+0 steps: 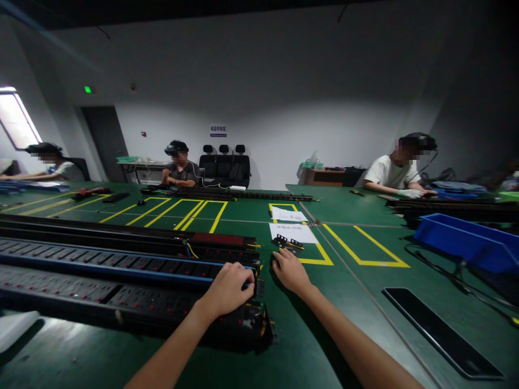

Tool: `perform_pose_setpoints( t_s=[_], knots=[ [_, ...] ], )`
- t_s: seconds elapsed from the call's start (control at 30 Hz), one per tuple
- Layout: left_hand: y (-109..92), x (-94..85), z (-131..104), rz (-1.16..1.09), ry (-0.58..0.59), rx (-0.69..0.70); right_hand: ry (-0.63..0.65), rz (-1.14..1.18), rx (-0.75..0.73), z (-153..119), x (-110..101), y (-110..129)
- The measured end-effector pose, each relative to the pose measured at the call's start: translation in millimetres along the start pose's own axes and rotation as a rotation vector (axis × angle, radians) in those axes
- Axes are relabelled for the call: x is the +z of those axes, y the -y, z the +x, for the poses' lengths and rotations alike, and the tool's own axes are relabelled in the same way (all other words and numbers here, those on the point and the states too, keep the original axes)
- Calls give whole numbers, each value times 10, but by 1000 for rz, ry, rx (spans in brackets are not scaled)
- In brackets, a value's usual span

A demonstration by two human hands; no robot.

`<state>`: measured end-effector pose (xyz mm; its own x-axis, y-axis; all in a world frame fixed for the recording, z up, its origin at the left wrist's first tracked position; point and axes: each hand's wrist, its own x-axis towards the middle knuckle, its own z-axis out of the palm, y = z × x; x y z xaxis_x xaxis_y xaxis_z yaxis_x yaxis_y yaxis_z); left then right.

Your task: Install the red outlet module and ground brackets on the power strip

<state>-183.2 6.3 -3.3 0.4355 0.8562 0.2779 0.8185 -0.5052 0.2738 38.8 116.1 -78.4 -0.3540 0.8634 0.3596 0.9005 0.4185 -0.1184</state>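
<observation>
Long black socket strips (150, 300) lie side by side on the green table (312, 324), their right ends near the middle. My left hand (230, 287) rests over the end of the strip with a blue edge, its fingers curled; what they hold, if anything, is hidden. Just right of the strip ends, my right hand (290, 269) reaches to small black brackets (288, 242) on a white paper (302, 233). Its fingertips are at the near edge of these pieces, and its grasp is too unclear to tell.
A dark flat phone-like slab (441, 332) lies at right, near a blue bin (466, 237) and black cables. Yellow tape outlines mark the table. Three people sit beyond it. A white object (16, 328) is at lower left.
</observation>
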Motion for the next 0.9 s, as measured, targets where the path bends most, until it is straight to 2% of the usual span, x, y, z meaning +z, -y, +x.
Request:
perform_pose_setpoints(
  t_s=[0.9],
  knots=[
    [17, 2, 13, 9, -11, 32, 13, -8, 15, -19, -64, 30]
  ],
)
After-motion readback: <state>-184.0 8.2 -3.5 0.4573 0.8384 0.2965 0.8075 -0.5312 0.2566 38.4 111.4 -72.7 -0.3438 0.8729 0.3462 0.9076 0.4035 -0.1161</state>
